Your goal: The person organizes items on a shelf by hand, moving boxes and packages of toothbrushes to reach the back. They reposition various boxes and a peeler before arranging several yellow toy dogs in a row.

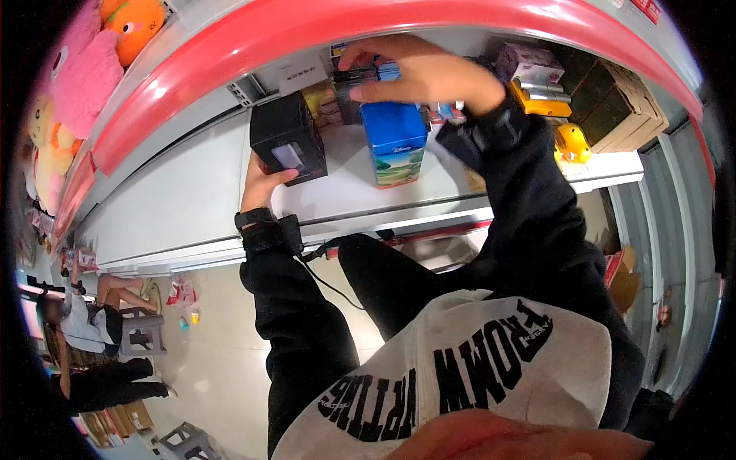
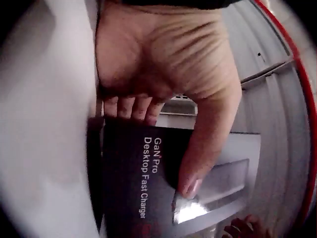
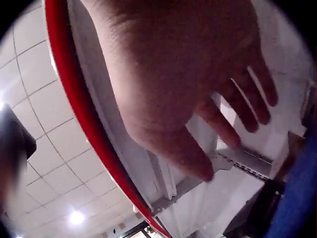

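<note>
My left hand grips a black box low on its near side, over the white shelf. In the left wrist view the charger box reads "GaN Pro Desktop Fast Charger". The thumb lies across its printed face, with the other fingers partly hidden behind the box. My right hand reaches in under the red shelf edge, over small dark packages and behind a blue Disney box standing upright. The right wrist view shows its fingers spread and holding nothing.
The red-edged upper shelf hangs just above both hands. To the right stand a yellow duck toy, a purple box and brown cartons. Plush toys sit at upper left. Another person is at far left.
</note>
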Demonstrator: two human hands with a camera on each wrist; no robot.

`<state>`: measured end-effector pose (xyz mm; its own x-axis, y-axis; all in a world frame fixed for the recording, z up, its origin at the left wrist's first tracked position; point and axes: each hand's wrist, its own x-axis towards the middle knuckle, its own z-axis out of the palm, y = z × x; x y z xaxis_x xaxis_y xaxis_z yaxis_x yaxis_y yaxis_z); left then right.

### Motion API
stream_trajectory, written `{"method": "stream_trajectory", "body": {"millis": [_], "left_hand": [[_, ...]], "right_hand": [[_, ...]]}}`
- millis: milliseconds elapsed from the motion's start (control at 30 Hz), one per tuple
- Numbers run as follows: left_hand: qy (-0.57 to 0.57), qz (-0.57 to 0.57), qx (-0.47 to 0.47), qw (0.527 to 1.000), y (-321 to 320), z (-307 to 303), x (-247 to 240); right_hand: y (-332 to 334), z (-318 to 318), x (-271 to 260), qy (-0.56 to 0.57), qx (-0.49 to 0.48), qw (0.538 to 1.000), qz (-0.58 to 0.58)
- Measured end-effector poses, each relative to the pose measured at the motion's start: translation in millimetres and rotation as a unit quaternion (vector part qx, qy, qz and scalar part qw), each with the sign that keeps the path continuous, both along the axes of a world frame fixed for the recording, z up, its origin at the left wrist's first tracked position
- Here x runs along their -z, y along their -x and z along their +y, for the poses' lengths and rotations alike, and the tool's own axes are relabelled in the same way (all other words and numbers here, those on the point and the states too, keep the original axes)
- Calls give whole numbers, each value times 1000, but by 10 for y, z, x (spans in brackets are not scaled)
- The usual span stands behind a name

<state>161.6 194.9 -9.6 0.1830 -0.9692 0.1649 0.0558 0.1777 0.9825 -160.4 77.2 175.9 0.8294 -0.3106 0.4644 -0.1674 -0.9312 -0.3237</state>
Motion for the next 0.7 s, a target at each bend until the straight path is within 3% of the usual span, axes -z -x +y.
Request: {"method": "stream_trajectory", "body": {"millis": [33,100,233,500,533,633,700], "left_hand": [[-2,11,-9,1000,7,18,-17],[2,32,-30,999,34,23,-88],[-8,65,-60,996,-83,156,-100],[-25,1,-103,994,-393,511,-297],[-60,-62,-138,987,-489,474,-310],[-42,-107,-224,968,-550,206,-250],[0,-138,-203,969,-576,-75,-196]], "right_hand": [[-61,76,-243,-117,12,990,81],[-342,-232,-307,-97,-29,980,171],[-890,-578,-143,-143,-58,960,232],[-1129,-732,-134,-138,-72,948,277],[-1079,-726,-142,-135,-72,949,274],[-861,-744,-202,-123,-67,955,263],[-648,-782,-275,-110,-58,960,250]]}}
